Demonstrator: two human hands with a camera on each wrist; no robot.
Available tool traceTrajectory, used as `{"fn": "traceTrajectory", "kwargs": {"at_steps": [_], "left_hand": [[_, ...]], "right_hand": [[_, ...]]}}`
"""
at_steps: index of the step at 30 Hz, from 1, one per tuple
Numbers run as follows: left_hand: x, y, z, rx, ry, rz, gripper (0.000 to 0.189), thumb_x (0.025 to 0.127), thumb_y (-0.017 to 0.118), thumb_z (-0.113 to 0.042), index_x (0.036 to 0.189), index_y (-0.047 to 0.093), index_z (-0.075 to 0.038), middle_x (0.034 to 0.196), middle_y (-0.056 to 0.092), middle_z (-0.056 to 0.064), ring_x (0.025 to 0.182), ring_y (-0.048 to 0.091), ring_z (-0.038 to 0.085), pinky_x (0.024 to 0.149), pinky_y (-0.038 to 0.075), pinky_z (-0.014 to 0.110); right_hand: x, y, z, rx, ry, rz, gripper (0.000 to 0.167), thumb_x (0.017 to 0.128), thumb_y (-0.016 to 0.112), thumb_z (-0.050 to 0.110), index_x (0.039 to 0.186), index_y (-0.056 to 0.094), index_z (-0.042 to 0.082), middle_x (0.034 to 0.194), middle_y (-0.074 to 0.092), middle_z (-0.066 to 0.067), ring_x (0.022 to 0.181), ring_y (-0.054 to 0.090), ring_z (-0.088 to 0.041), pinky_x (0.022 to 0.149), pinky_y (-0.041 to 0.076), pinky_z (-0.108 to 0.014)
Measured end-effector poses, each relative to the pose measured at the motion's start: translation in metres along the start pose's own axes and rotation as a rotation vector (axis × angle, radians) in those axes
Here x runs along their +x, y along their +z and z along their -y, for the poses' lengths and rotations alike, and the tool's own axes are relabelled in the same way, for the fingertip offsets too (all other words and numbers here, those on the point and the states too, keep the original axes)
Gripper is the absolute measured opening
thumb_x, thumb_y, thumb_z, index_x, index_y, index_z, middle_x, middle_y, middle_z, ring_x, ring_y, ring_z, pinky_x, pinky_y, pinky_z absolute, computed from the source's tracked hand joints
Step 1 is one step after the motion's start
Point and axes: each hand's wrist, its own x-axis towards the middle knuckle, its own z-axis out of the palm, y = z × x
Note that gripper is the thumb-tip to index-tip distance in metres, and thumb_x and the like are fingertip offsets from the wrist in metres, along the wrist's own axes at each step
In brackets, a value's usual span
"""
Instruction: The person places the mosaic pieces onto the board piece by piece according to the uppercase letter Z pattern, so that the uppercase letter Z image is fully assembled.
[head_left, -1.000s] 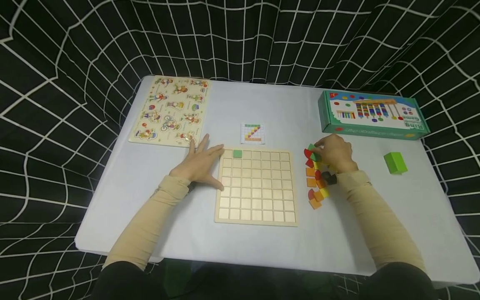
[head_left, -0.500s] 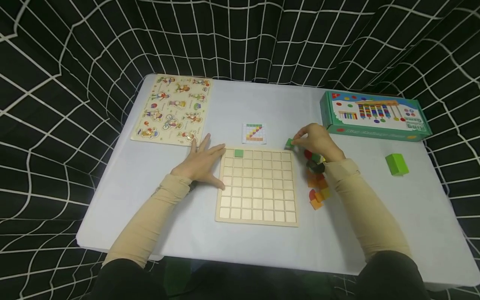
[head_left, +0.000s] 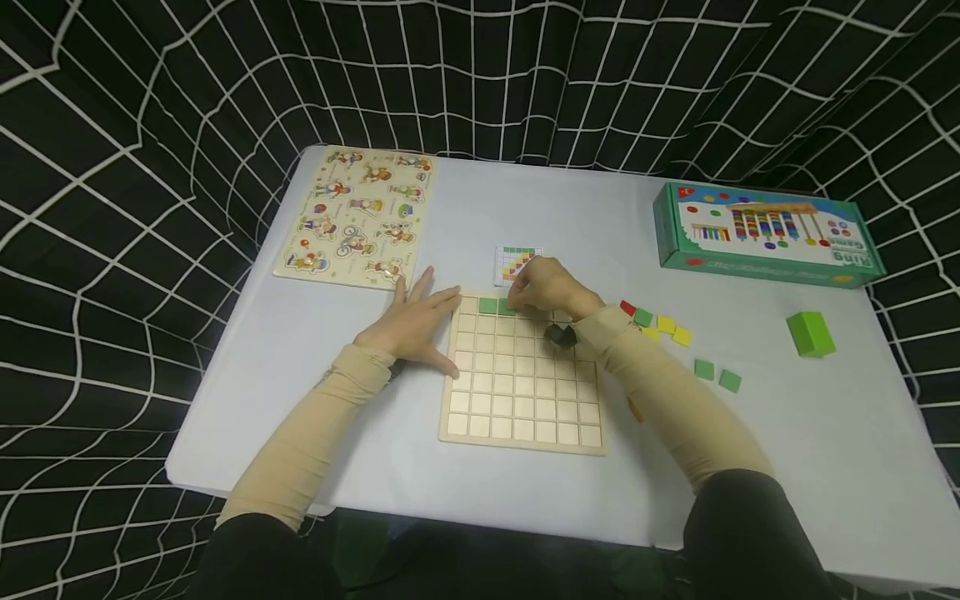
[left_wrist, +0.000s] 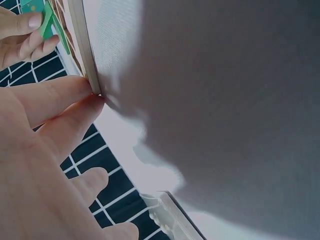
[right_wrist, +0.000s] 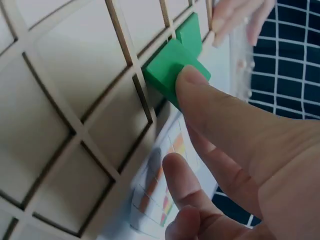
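Observation:
My right hand pinches a green square tile between thumb and fingers at the top row of a wooden grid board. The tile is tilted over a cell, right beside another green tile lying in that row. My left hand has its fingers spread, with fingertips and thumb touching the board's left edge. Just behind the board lies a small pattern card, partly covered by my right hand in the head view.
Right of the board lie loose yellow tiles, a red piece and green tiles, some hidden by my forearm. A picture puzzle board lies back left. A game box and a green block stand on the right.
My right hand has carried a green tile from the loose pile leftward to the board's top row. The left hand has stayed at the board's edge. The head view has shifted slightly.

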Motion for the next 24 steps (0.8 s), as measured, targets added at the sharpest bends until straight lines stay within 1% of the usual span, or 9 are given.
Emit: {"fn": "traceTrajectory", "kwargs": {"at_steps": [2,4,7,9,12,15,17,20,24], "left_hand": [[0.000,0.000,-0.001,0.004,-0.001,0.004,0.128,0.065,0.085,-0.069,0.163,0.030,-0.008,0.175,0.021,0.006,0.162,-0.011,0.043,0.123,-0.009,0.077],[0.000,-0.001,-0.003,0.007,0.000,0.005,0.128,0.065,0.086,-0.069,0.162,0.031,-0.007,0.175,0.021,0.006,0.162,-0.011,0.043,0.123,-0.009,0.077],[-0.001,-0.001,-0.004,0.004,-0.003,0.002,0.128,0.065,0.086,-0.068,0.162,0.031,-0.007,0.175,0.021,0.007,0.162,-0.012,0.043,0.123,-0.009,0.076],[-0.003,-0.001,-0.003,0.002,-0.011,0.006,0.128,0.064,0.086,-0.068,0.162,0.030,-0.007,0.175,0.020,0.006,0.162,-0.012,0.043,0.123,-0.010,0.076],[-0.004,-0.001,-0.004,0.001,-0.020,0.004,0.129,0.064,0.086,-0.068,0.163,0.030,-0.007,0.175,0.020,0.006,0.162,-0.012,0.043,0.123,-0.010,0.076],[-0.005,-0.001,-0.004,-0.003,-0.024,-0.004,0.129,0.063,0.087,-0.068,0.162,0.030,-0.007,0.175,0.020,0.006,0.162,-0.012,0.043,0.123,-0.011,0.076],[-0.005,-0.001,-0.004,-0.006,-0.023,-0.010,0.129,0.063,0.087,-0.068,0.162,0.030,-0.008,0.175,0.021,0.005,0.162,-0.011,0.043,0.123,-0.011,0.075],[-0.004,-0.001,-0.005,-0.009,-0.021,-0.014,0.129,0.062,0.087,-0.068,0.162,0.031,-0.008,0.175,0.021,0.005,0.162,-0.011,0.043,0.123,-0.011,0.075],[-0.003,0.000,-0.008,-0.006,-0.014,-0.013,0.129,0.062,0.087,-0.068,0.162,0.031,-0.008,0.175,0.021,0.005,0.162,-0.010,0.043,0.123,-0.010,0.075]], "right_hand": [[0.000,0.002,0.000,-0.025,0.003,-0.003,0.021,0.094,0.076,0.021,0.103,0.079,0.002,0.131,0.072,-0.016,0.133,0.059,-0.035,0.124,0.039,-0.055],[0.000,0.004,-0.001,-0.054,0.011,-0.025,0.023,0.093,0.077,0.023,0.104,0.079,0.003,0.133,0.071,-0.016,0.137,0.057,-0.037,0.123,0.041,-0.055],[-0.001,0.007,-0.001,-0.095,0.027,-0.067,0.023,0.090,0.080,0.027,0.103,0.081,0.007,0.132,0.072,-0.014,0.135,0.059,-0.038,0.120,0.044,-0.055],[-0.001,0.008,-0.001,-0.119,0.022,-0.092,0.023,0.088,0.081,0.030,0.101,0.081,0.010,0.130,0.074,-0.011,0.132,0.061,-0.036,0.119,0.043,-0.056],[-0.003,0.005,-0.003,-0.124,0.013,-0.126,0.024,0.088,0.082,0.034,0.101,0.082,0.014,0.128,0.075,-0.008,0.129,0.062,-0.032,0.117,0.041,-0.057],[-0.010,-0.002,-0.009,-0.105,0.020,-0.163,0.027,0.089,0.080,0.035,0.106,0.082,0.014,0.132,0.073,-0.009,0.132,0.059,-0.032,0.118,0.036,-0.058],[-0.018,-0.009,-0.018,-0.084,0.041,-0.191,0.030,0.091,0.079,0.034,0.110,0.081,0.011,0.135,0.071,-0.013,0.135,0.057,-0.034,0.121,0.034,-0.059],[-0.031,-0.019,-0.040,-0.067,0.082,-0.214,0.033,0.093,0.076,0.032,0.116,0.078,0.007,0.138,0.068,-0.018,0.138,0.053,-0.039,0.122,0.032,-0.061],[-0.054,-0.032,-0.076,-0.057,0.144,-0.229,0.038,0.096,0.072,0.032,0.121,0.075,0.004,0.140,0.064,-0.024,0.137,0.052,-0.045,0.118,0.039,-0.061]]}}
